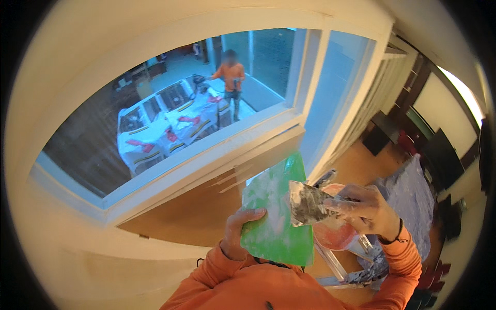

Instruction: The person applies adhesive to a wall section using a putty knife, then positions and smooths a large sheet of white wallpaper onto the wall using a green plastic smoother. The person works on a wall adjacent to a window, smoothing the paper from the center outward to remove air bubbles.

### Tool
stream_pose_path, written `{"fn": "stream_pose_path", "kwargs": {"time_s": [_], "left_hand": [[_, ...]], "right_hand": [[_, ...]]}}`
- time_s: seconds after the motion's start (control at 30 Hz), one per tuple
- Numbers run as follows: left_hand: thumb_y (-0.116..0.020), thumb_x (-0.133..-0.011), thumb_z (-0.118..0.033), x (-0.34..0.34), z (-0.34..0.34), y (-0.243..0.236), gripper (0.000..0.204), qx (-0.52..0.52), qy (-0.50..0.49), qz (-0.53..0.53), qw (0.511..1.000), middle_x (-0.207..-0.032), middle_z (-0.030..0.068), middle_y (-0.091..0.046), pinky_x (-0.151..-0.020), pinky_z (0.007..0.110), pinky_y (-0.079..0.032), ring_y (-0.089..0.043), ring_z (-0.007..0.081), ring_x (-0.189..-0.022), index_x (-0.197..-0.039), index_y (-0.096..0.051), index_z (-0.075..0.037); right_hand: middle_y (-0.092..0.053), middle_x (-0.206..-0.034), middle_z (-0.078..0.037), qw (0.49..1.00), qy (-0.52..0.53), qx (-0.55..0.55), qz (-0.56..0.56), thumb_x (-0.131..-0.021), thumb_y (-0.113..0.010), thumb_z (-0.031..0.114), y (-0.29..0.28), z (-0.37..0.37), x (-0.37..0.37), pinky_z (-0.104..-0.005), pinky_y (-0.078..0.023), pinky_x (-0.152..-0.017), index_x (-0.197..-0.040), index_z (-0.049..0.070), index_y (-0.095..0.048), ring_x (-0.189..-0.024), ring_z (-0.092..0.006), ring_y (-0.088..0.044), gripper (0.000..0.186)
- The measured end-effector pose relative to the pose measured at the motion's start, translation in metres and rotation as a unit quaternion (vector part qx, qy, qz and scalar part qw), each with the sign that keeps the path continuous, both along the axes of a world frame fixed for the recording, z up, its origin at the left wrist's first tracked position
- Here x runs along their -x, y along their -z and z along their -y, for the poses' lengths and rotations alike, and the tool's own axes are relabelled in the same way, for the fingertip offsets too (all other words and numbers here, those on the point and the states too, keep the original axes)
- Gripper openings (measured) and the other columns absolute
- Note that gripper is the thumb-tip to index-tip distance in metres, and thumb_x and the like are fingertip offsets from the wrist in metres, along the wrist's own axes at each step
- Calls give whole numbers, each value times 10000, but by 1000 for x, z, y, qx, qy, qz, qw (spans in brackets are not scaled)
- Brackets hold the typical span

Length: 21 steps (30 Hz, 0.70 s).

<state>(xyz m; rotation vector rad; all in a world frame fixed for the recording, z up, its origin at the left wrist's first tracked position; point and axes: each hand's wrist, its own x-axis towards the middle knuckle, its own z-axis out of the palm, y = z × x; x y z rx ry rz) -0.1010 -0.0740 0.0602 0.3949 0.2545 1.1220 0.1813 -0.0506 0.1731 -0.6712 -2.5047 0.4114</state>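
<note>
My left hand (239,230) grips a green plastic filler board (281,237) by its left edge, thumb on the front face. White smears of filler cover much of its surface. My right hand (369,209) is closed round a putty knife (305,204). The knife's wide, filler-caked blade overlaps the right side of the board; whether they touch I cannot tell. Behind and below the right hand, partly hidden by it, is a reddish bucket (333,235) with pale residue inside. Another dark tool handle (325,178) shows beside the bucket's rim.
A ladder (333,261) stands below the bucket. To the left runs a white window frame (206,168); through its glass a person in orange (231,75) stands by white-covered furniture (155,139). A bluish sheet (411,206) and dark furniture (442,160) lie to the right.
</note>
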Motion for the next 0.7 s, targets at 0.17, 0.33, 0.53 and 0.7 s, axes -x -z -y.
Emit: {"fn": "stream_pose_path", "kwargs": {"time_s": [0.17, 0.33, 0.53, 0.7], "left_hand": [[-629, -845, -148, 13, 23, 7, 669, 13, -38, -11, 999, -1274, 174, -630, -968, 397, -548, -659, 276, -1109, -1463, -434, 21], [-642, -841, -144, 6, 34, 19, 668, 8, -68, 1, 998, -1274, 179, -629, -961, 401, -552, -660, 284, -1108, -1455, -441, 23], [-650, -842, -140, -5, 24, 42, 654, -18, 18, 21, 999, -1263, 176, -631, -949, 399, -558, -660, 285, -1102, -1445, -449, 16], [-651, -849, -134, -33, 18, 30, 654, 3, 49, -31, 998, -1290, 168, -615, -950, 394, -555, -648, 275, -1124, -1452, -442, 7]], "right_hand": [[-669, -920, -93, 997, 5, -32, 73, -710, -690, 26, -5, 8, 1, -384, -574, -666, -1256, 127, -731, -857, -294, -691, 557], [-631, -852, -51, 994, -2, -71, 87, -694, -694, 42, -4, 13, -3, -357, -555, -616, -1259, 147, -734, -788, -257, -672, 577], [-614, -834, -35, 986, 76, -75, 124, -712, -684, 73, -5, 39, -28, -350, -535, -571, -1260, 174, -738, -717, -241, -654, 559], [-626, -841, -53, 976, 161, -54, 136, -713, -679, 62, 3, 68, -61, -353, -537, -573, -1258, 173, -736, -709, -246, -661, 560]]}}
